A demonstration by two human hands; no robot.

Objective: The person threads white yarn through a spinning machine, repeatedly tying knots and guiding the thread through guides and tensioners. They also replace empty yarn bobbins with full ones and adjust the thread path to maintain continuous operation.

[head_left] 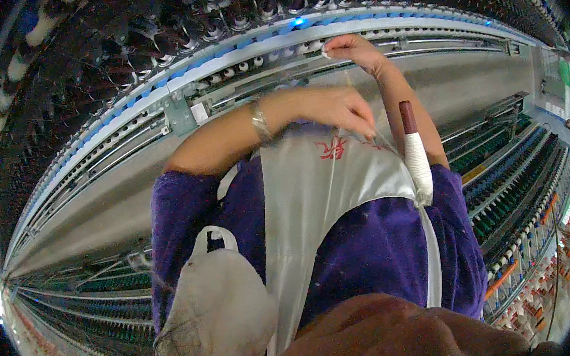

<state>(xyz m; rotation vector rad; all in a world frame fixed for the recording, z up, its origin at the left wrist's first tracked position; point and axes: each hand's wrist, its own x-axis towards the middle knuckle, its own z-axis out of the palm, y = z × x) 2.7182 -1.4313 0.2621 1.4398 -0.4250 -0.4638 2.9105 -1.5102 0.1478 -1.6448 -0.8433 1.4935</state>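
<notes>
My right hand (353, 50) reaches out to the row of white rollers (258, 62) on the long machine. Its thumb and fingers are pinched together beside a small white spot; what they hold is too small to name. Bent across my chest, my left arm wears a shiny bracelet (260, 121). My left hand (347, 111) hangs over the white apron (300, 190), fingers curled together and pointing down, slightly blurred. Whatever they hold cannot be made out. A bobbin (418, 165) with a dark red tube end and white yarn stands against the apron's edge, near my right upper arm.
The machine's pale blue-edged rail (173, 86) curves across in front, with a blue light (298, 21) and dark rows of spindles above it. Behind me, another machine (516, 190) carries several rows of bobbins. A grey floor strip (113, 177) runs between them.
</notes>
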